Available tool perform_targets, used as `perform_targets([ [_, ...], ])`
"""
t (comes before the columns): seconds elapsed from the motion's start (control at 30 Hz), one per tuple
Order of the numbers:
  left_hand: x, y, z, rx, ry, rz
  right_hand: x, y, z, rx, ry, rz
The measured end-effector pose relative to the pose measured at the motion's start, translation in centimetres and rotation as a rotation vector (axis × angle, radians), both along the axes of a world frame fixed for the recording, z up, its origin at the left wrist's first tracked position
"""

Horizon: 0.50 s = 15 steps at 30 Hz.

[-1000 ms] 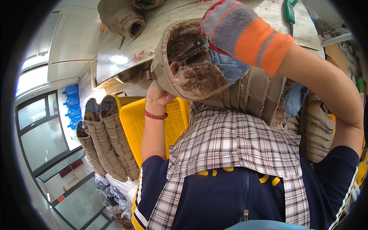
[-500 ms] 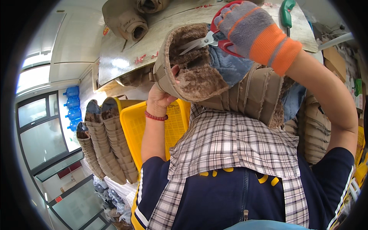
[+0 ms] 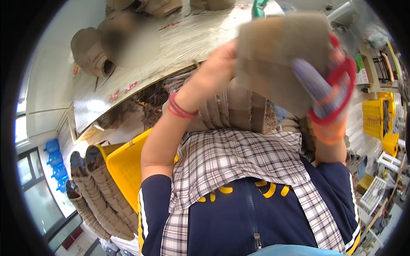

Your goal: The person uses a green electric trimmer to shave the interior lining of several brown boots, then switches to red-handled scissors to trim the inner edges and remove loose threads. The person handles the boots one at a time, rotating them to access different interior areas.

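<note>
A brown fabric piece with a fleece lining, like a boot upper [image 3: 277, 55], is held up in front of me, smeared by motion; its outer side shows. My left hand [image 3: 224, 59], bare with red bracelets at the wrist, grips its left edge, fingers partly hidden behind it. At the other side, my right hand [image 3: 326, 98] wears a grey and orange glove, its fingers through the red handles of the scissors [image 3: 351, 81]. One gloved finger lies against the piece, while the blades are out of sight. Beneath, more nested boot uppers [image 3: 230, 109] lie across my lap.
A worn pale table [image 3: 188, 42] stands ahead, bearing brown boot pieces [image 3: 87, 49] and a green-handled tool [image 3: 259, 8]. To my left are a yellow basket [image 3: 124, 160], stacked boot uppers [image 3: 106, 183] and blue water jugs [image 3: 55, 160]. Yellow crates [image 3: 373, 115] stand at the right.
The boot upper has moved right and turned, so its outer side shows instead of the fleece opening. The scissors have left the opening. My left hand has risen; my right has come down.
</note>
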State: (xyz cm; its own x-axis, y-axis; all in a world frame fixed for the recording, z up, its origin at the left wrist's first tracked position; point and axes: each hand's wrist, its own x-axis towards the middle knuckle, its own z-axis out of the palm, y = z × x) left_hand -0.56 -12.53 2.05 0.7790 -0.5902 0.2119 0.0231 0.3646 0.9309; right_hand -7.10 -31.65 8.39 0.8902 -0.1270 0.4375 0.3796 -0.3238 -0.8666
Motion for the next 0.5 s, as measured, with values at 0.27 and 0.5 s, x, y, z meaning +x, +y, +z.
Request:
perform_targets([
  [0.27, -2.1, -0.9, -4.8, 0.784, -0.826, 0.049, -6.2, -7.7, -9.6, -0.045, 0.416, -0.118],
  [0.5, -1.5, 1.1, -3.6, 0.603, -0.667, -0.043, -2.6, -1.6, -11.4, 0.496, 0.6, 0.373],
])
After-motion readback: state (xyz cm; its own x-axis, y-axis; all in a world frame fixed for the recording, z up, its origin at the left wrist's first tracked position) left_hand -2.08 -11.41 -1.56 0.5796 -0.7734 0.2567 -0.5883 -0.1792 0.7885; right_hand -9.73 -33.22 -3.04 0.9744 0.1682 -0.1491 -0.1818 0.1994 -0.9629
